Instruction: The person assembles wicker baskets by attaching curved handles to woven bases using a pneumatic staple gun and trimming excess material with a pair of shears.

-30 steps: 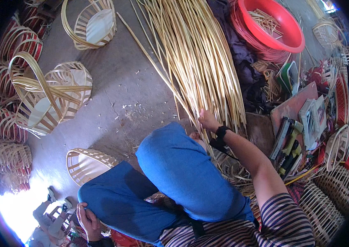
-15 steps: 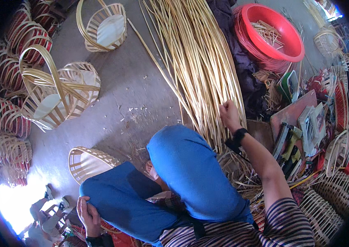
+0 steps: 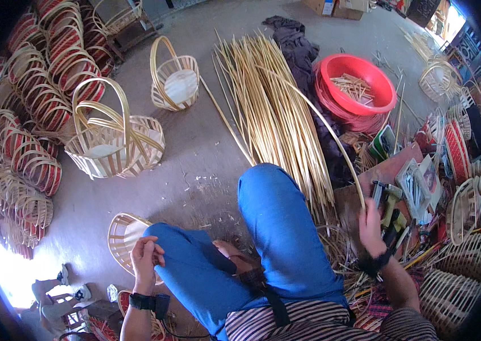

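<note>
Cane strip (image 3: 337, 138): long, pale and thin, raised at the person's right in a bent arc, its far part crossing above the bundle; whether the tip touches is hard to tell.
Right grip (image 3: 371, 230): slightly blurred, fingers pinching the strip's near end.
Left grip (image 3: 145, 256): fingers loosely bent and parted, nothing seen in them, at the left knee (image 3: 172, 244).
Cane bundle (image 3: 274, 113): spread lengthwise on the floor (image 3: 195, 153), beyond the right knee (image 3: 274, 204).
Dark cloth (image 3: 297, 45): along the bundle's right side.
Red basin (image 3: 378, 79): right of the cloth, short sticks (image 3: 354, 88) inside.
Slatted basket (image 3: 118, 241): just beside the left knee.
Basket stacks (image 3: 73, 68): red and pale, far left.
</note>
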A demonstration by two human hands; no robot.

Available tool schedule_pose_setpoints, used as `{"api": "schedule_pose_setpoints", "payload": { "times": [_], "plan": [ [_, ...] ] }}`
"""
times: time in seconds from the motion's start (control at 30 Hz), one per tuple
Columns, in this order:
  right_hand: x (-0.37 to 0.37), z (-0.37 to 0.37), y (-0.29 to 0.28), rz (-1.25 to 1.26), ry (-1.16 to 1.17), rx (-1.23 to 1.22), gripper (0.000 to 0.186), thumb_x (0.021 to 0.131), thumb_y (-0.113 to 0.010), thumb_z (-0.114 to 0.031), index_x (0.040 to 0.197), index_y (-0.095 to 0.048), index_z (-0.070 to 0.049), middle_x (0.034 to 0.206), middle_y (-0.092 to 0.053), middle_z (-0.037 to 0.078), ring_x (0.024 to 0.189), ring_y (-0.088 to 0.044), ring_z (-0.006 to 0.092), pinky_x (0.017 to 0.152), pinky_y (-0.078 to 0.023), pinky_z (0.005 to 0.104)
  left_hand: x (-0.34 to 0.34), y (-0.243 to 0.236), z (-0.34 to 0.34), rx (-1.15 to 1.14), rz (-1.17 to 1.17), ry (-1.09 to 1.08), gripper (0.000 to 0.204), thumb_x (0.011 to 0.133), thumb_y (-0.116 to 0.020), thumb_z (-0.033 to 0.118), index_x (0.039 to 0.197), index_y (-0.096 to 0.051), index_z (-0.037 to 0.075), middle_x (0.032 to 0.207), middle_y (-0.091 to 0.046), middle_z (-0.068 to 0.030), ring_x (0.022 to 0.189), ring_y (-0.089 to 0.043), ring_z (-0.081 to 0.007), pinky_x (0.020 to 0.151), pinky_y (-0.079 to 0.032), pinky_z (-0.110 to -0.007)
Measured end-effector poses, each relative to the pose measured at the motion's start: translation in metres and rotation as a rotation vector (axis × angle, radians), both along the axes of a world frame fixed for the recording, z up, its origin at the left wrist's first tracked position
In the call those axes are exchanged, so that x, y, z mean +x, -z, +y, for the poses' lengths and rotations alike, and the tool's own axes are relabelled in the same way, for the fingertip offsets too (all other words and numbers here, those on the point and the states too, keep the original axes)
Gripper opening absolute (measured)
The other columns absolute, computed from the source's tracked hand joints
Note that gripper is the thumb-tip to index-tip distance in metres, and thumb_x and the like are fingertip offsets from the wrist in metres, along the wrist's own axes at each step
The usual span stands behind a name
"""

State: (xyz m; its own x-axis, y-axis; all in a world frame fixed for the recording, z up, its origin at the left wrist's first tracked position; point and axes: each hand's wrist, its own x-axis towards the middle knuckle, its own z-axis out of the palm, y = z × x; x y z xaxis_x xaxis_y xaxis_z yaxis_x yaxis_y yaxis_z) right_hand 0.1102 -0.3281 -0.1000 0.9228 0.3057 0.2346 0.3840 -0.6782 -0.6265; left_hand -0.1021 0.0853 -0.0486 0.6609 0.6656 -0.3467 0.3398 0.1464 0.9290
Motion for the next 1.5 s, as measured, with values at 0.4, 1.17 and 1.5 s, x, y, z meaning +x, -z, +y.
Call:
{"api": "schedule_pose_setpoints", "payload": {
  "times": [0.4,1.17,1.5],
  "plan": [
    [-0.007,0.008,-0.070,-0.225,-0.334,-0.142,0.018,0.073,-0.046,-0.007,0.091,-0.044,-0.002,0.066,-0.050,0.017,0.057,-0.049,0.0352,0.050,-0.038,0.0409,0.099,-0.096,-0.001,1.358,-0.157,0.228,0.047,0.069,-0.057,0.017,0.112,-0.042,0.006,0.108,-0.044,-0.0135,0.099,-0.041,-0.0256,0.084,-0.034,-0.035],
    [0.108,0.176,-0.026,-0.279,-0.561,-0.180,0.032,0.077,-0.048,-0.037,0.066,-0.047,-0.007,0.055,-0.051,0.012,0.053,-0.051,0.0295,0.047,-0.037,0.0387,0.045,-0.025,0.015,0.731,0.316,0.433,0.022,0.077,-0.050,0.024,0.070,-0.059,0.006,0.050,-0.047,-0.0066,0.048,-0.046,-0.0122,0.046,-0.035,-0.026],
    [0.076,0.147,0.000,0.032,-0.249,0.031,0.031,0.080,-0.048,-0.033,0.067,-0.049,-0.004,0.055,-0.047,0.016,0.052,-0.048,0.0334,0.046,-0.035,0.0400,0.065,-0.010,-0.041,0.506,0.364,0.430,0.027,0.078,-0.048,0.030,0.073,-0.060,0.006,0.050,-0.047,-0.0056,0.047,-0.045,-0.0123,0.044,-0.034,-0.028]
  ]
}}
